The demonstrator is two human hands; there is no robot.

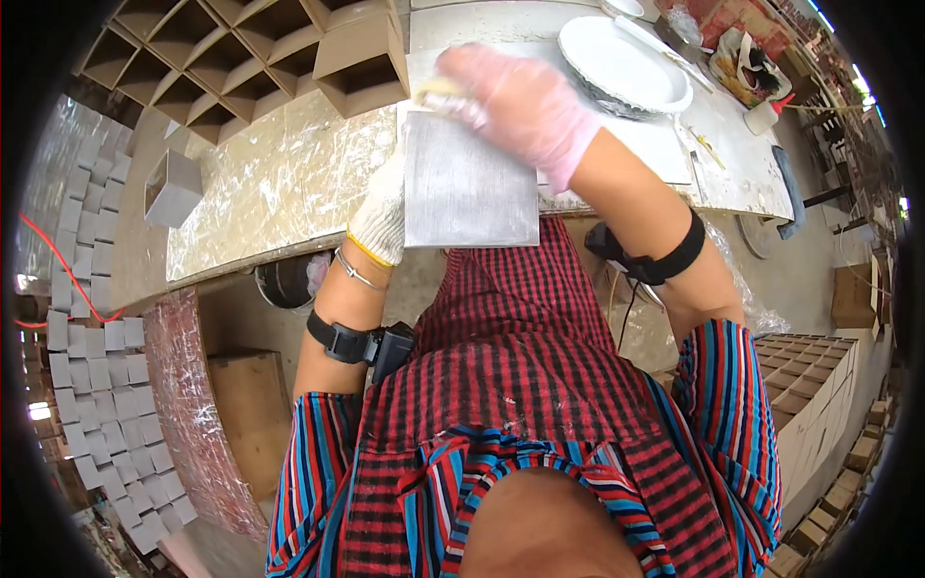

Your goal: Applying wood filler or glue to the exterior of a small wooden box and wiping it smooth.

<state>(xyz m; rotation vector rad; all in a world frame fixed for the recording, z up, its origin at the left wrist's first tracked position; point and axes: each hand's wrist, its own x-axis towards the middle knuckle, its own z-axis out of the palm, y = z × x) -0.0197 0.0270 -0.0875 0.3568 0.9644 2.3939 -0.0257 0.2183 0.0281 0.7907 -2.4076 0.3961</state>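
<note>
The right hand (515, 101), in a pink glove, grasps a blurred yellowish sponge (441, 93) at the upper edge of a grey box (470, 183) in the upper centre. The left hand (381, 207), white-gloved, flanks the box's left side, nearer its lower half; its fingers are hidden, so I cannot tell its grip. The box's face looks nearly square, without a clear long axis, over the counter's (265, 188) near edge. A basin (626, 109) of white paste sits upper right, on the right hand's side.

A white-streaked workbench (270, 183) stands on grey floor (800, 270).
</note>
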